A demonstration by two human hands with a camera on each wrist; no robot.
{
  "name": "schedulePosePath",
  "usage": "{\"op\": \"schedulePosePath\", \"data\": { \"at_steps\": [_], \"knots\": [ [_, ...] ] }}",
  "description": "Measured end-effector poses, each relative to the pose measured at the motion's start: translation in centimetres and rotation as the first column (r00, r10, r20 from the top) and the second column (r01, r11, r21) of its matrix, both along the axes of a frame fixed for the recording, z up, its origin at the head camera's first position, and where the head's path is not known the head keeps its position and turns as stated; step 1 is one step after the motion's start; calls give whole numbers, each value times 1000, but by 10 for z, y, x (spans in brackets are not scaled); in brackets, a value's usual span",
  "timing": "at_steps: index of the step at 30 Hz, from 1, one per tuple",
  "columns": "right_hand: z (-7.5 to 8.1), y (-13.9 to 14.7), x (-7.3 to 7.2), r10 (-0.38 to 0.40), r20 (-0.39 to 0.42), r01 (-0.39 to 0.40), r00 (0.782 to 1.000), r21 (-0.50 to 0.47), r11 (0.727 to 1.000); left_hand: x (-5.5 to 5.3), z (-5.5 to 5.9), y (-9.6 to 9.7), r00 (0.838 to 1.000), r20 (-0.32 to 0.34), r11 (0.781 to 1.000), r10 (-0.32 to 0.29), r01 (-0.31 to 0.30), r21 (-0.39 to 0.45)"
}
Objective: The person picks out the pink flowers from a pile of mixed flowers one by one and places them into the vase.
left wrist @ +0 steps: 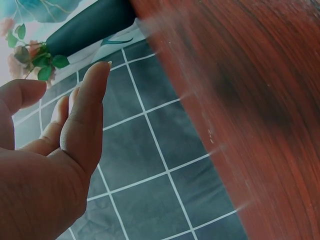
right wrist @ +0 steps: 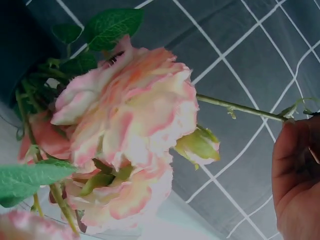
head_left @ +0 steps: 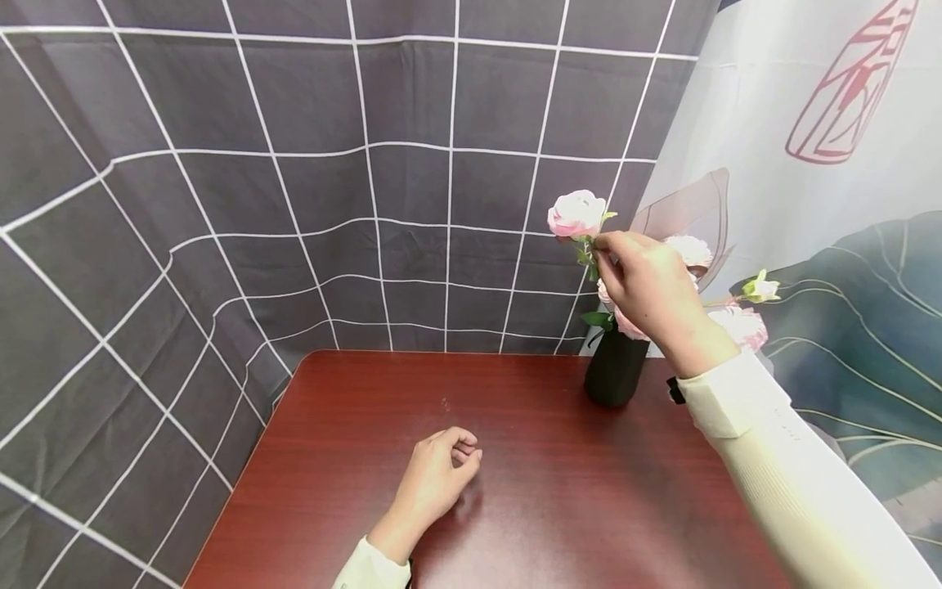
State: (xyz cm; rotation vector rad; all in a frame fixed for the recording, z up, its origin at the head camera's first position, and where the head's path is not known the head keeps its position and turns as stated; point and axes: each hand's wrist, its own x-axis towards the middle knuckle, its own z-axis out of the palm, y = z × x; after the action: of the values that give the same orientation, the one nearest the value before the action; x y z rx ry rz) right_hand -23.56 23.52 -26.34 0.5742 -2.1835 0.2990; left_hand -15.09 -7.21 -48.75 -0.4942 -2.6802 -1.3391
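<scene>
My right hand (head_left: 651, 286) pinches the stem of a pale pink artificial flower (head_left: 577, 214) just under its bloom, above a black vase (head_left: 616, 372). In the right wrist view, the green stem (right wrist: 240, 107) runs from behind a large pink-and-cream blossom (right wrist: 135, 110) to the fingertips; its lower end is hidden. More pink blooms and green leaves (right wrist: 114, 27) crowd the vase mouth, partly covered by the right hand in the head view. My left hand (head_left: 434, 474) hovers over the table's front half, fingers loosely bent and holding nothing.
The vase stands near the back right of the red-brown wooden table (head_left: 353, 425). Dark cloth with a white grid (head_left: 412, 188) hangs behind and to the left. A pale patterned curtain (head_left: 765, 106) hangs at the right. A budded stem (head_left: 760, 286) sticks out rightward behind the right forearm.
</scene>
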Motion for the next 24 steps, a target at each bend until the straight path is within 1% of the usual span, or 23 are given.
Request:
{"op": "schedulePosePath", "data": {
  "at_steps": [5,8,12,16,19,24],
  "knots": [
    [-5,4,3,-12,18,11,1000,21,1000,-1,0,0,1000,1,1000,1,-1,-14],
    [-5,7,5,-23,26,23,999,-8,1000,-2,1,1,1000,-2,1000,-2,2,-19],
    [-1,10,6,-40,15,41,999,-65,997,-4,2,2,1000,-7,1000,-1,1,-15],
    [1,10,4,-62,11,63,998,-73,995,-5,2,1,1000,-8,1000,6,-6,-17],
    [-2,10,2,-81,43,84,996,-62,995,-5,1,1,1000,-3,1000,5,-5,-17],
    [-14,13,-2,-134,123,138,983,-20,990,-4,0,-1,1000,12,1000,7,-6,-10]
  ]
}}
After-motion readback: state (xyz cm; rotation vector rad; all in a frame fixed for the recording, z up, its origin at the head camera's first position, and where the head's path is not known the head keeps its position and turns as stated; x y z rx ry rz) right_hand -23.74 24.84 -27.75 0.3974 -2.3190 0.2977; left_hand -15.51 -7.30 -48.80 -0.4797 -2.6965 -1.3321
